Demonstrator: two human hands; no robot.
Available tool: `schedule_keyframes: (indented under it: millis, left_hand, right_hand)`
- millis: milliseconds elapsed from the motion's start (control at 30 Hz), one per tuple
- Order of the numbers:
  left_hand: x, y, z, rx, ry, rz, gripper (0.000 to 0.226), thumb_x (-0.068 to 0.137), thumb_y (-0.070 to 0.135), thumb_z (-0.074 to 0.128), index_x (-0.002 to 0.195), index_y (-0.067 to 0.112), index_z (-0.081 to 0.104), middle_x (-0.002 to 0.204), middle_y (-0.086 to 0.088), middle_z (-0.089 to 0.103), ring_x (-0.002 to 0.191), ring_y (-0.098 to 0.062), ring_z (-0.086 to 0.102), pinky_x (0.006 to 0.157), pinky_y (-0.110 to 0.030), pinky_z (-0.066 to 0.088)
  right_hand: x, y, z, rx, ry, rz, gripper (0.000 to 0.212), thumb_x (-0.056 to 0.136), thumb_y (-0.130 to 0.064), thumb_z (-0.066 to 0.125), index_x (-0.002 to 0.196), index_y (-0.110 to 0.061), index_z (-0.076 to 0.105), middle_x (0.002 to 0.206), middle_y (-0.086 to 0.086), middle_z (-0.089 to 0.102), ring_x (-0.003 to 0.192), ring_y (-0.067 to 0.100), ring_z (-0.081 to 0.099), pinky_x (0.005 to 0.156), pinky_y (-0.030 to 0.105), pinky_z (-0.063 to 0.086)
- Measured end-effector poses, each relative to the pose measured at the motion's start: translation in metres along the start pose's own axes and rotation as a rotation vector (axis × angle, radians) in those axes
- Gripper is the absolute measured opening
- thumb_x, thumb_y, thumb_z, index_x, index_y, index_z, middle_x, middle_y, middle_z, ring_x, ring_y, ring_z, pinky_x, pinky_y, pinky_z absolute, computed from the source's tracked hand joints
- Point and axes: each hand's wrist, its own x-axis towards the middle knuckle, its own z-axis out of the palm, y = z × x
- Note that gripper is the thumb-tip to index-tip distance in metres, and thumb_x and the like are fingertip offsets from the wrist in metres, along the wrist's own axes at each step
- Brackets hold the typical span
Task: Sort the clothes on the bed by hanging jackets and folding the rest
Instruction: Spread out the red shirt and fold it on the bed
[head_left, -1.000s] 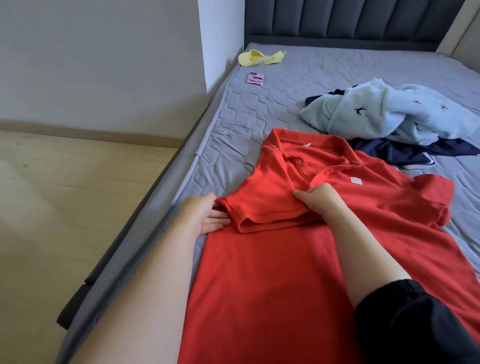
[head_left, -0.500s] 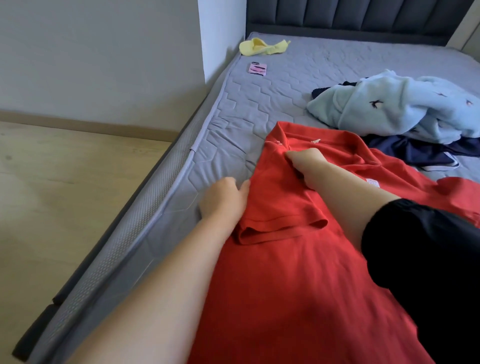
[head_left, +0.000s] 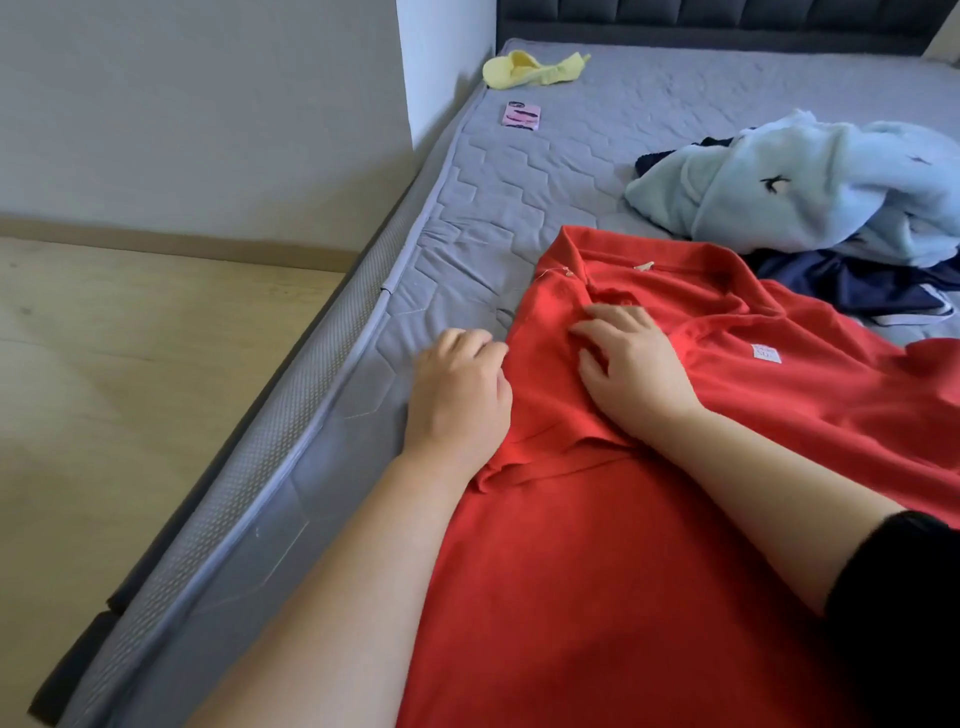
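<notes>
A red polo shirt (head_left: 649, 545) lies front up on the grey mattress (head_left: 545, 171), with its left sleeve folded in over the chest. My right hand (head_left: 631, 366) presses on that folded part just below the collar, fingers spread. My left hand (head_left: 460, 392) rests on the mattress against the shirt's left folded edge. Its fingers are loosely curled on the grey fabric and the thumb touches the red cloth. A crumpled light blue fleece garment (head_left: 810, 192) lies behind the shirt, on top of a navy garment (head_left: 852, 286).
A yellow cloth item (head_left: 530, 70) and a small pink flat object (head_left: 522, 115) lie near the dark headboard (head_left: 727, 21). A white wall corner (head_left: 441, 78) meets the bed's left side. Wooden floor (head_left: 130, 364) runs along the mattress edge.
My right hand slid up the folded sleeve toward the collar and spread flat. My left hand moved up along the shirt's left edge, out from the sleeve hem.
</notes>
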Motion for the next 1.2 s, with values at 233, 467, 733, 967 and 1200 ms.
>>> schedule_keyframes:
  millis: [233,467,733,967,1200]
  left_hand:
    - [0.006,0.02,0.002,0.292,-0.223,0.048,0.05,0.097,0.026,0.041,0.146,0.022,0.034,0.159,-0.005,0.014,0.146,-0.028,0.008,0.113,-0.051,0.018]
    - [-0.004,0.107,0.041,0.153,-0.539,-0.021,0.069,0.097,0.056,0.025,0.151,0.014,0.017,0.16,-0.008,0.008,0.147,-0.025,-0.003,0.117,-0.049,0.0]
    - [-0.026,0.168,0.073,0.063,-0.351,0.202,0.063,0.094,0.052,0.019,0.152,0.03,0.01,0.161,-0.005,-0.002,0.147,-0.025,-0.012,0.116,-0.051,-0.001]
    - [-0.026,0.163,0.082,0.035,-0.422,0.278,0.066,0.089,0.057,0.009,0.151,0.036,0.012,0.161,0.001,0.004,0.147,-0.019,-0.008,0.117,-0.046,-0.002]
    - [-0.021,0.162,0.084,0.023,-0.565,0.222,0.058,0.094,0.054,0.022,0.149,0.043,0.009,0.161,0.007,0.001,0.147,-0.015,-0.007,0.117,-0.044,-0.004]
  right_hand:
    - [-0.04,0.023,-0.025,-0.196,-0.304,0.007,0.048,0.099,-0.036,0.037,0.144,-0.019,0.039,0.157,0.001,0.023,0.146,0.018,0.014,0.117,0.039,0.007]
    - [-0.065,0.062,-0.073,-0.018,-0.269,0.022,0.03,0.095,-0.014,0.051,0.121,-0.005,0.062,0.14,0.015,0.05,0.133,0.029,0.041,0.111,0.03,0.022]
    - [-0.093,0.164,-0.13,0.042,0.361,1.001,0.038,0.087,-0.018,0.053,0.12,0.0,0.054,0.129,0.024,0.047,0.122,0.04,0.042,0.103,0.044,0.032]
    - [-0.094,0.186,-0.135,0.777,0.136,1.405,0.022,0.084,-0.032,0.069,0.089,-0.012,0.059,0.069,0.009,0.063,0.058,0.022,0.063,0.055,0.034,0.051]
    - [-0.101,0.214,-0.149,0.71,0.465,1.465,0.035,0.087,-0.017,0.063,0.119,-0.003,0.059,0.111,0.013,0.064,0.103,0.028,0.062,0.077,0.034,0.048]
